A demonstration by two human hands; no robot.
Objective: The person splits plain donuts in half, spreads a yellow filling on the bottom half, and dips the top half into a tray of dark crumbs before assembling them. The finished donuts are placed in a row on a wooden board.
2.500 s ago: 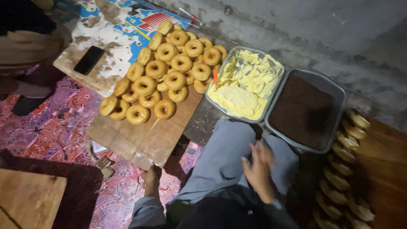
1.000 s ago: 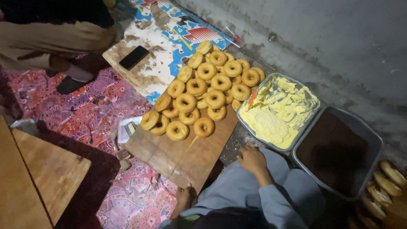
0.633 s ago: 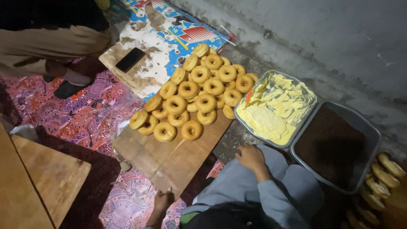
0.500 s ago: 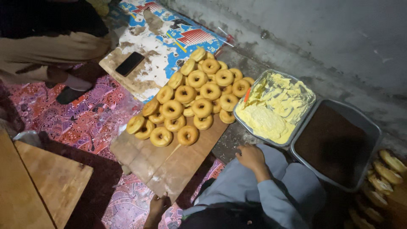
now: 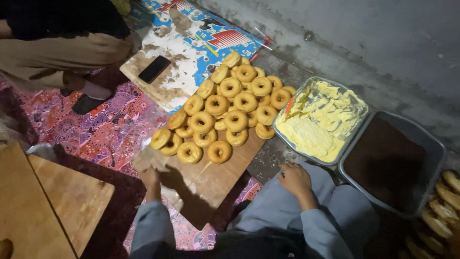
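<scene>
My left hand (image 5: 151,178) is at the near left corner of a brown board (image 5: 213,180) on the floor; whether it grips the edge is unclear. On the board's far half lies a pile of several plain golden ring doughnuts (image 5: 225,108). Resting on my grey-trousered knee, my right hand (image 5: 294,180) has its fingers curled and holds nothing. Just beyond it sits a metal tray of pale yellow cream (image 5: 318,122), and next to that a grey tray of dark brown powder (image 5: 390,163).
More doughnuts (image 5: 445,208) are stacked at the far right. A black phone (image 5: 154,68) lies on a worn printed mat (image 5: 191,38). Another person (image 5: 57,45) crouches at the top left. A wooden table (image 5: 48,206) stands at the lower left, a concrete wall (image 5: 383,38) behind.
My left hand has moved up from the patterned cloth to the board's near left corner. My right hand stays on my knee. The view has shifted slightly.
</scene>
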